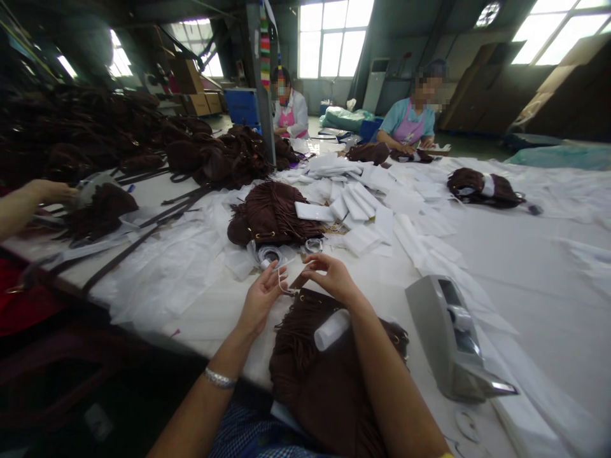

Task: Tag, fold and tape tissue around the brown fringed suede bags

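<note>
Head view: left hand (pixel 260 298) is pinching string (pixel 280 280) left of the bag (pixel 310 381). Right hand (pixel 335 278), nearer it, is gripping a slanting brown strip (pixel 299 280).

1 head-worn camera looks forward and down across the white table (pixel 520 254), with the left hand (pixel 260 299) and right hand (pixel 334 278) near, at the middle, and a window (pixel 334 38) far off beyond the table.

Dark brown bag (pixel 329 391), grey tape dispenser (pixel 429 343); blue checked cloth (pixel 248 429), pink apron (pixel 287 119)
</note>
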Demonstrator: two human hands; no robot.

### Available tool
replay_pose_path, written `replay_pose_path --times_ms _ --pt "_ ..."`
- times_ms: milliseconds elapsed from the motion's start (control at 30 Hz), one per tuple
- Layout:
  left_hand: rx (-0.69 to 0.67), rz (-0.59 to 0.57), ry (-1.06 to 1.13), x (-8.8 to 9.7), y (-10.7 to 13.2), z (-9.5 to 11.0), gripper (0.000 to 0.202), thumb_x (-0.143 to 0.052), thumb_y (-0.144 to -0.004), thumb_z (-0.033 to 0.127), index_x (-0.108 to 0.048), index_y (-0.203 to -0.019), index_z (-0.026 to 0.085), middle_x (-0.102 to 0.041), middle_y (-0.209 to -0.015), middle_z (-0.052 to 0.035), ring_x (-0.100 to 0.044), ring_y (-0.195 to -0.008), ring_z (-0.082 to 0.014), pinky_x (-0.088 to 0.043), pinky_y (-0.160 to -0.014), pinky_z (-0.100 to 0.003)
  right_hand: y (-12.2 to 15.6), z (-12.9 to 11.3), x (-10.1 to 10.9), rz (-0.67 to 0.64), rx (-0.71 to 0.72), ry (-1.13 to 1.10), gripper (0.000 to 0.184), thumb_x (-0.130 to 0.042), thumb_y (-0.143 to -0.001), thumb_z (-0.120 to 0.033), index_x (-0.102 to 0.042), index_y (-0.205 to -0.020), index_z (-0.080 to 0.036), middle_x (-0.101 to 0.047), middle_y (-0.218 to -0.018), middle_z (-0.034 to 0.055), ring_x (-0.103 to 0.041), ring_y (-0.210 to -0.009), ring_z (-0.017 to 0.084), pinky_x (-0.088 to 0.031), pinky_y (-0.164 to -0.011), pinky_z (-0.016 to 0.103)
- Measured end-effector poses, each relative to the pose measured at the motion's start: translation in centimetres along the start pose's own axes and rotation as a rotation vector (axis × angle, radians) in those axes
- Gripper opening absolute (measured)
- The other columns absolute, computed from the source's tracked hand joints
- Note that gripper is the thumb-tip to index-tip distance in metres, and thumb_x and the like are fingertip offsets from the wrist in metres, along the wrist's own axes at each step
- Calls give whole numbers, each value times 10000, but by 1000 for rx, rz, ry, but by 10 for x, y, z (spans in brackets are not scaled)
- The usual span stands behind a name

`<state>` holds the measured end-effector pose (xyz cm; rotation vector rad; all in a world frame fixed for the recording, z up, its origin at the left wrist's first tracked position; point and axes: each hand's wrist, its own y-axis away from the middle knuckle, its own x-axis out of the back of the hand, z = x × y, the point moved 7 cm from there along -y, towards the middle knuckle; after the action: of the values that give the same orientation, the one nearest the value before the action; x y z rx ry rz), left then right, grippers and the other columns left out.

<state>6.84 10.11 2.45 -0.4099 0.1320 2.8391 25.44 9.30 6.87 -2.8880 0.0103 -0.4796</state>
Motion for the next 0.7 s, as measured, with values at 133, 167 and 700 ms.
replay_pose_path --times_ms 133,167,700 --pt "-150 -174 -280 -20 -5 13 944 -786 -759 288 -255 -1539 238 -564 -1409 -161 -520 -1318 -276 -479 -1033 -425 5 -14 -15 -138 32 -123 434 -729 -776 -273 -595 -1183 -206 -713 -831 5 -687 -768 154 -533 -774 292" --pt "-195 -217 -386 -26 -5 16 978 -791 -749 278 -227 -1548 253 -563 -1411 -155 -537 -1301 -279 -482 -1028 -434 6 -16 -17 -150 34 -122 478 -741 -765 -265 -586 -1214 -207 -704 -817 -3 -679 -754 151 -530 -759 287" --pt "-432 -71 -1092 -51 -1 25 920 -701 -799 101 -214 -1550 311 -724 -1117 -48 -713 -926 -222 -551 -839 -356 7 1 -24 -163 -250 -698 551 -795 -747 -422 -619 -1221 -203 -682 -826 -1 -659 -788 142 -501 -788 271"
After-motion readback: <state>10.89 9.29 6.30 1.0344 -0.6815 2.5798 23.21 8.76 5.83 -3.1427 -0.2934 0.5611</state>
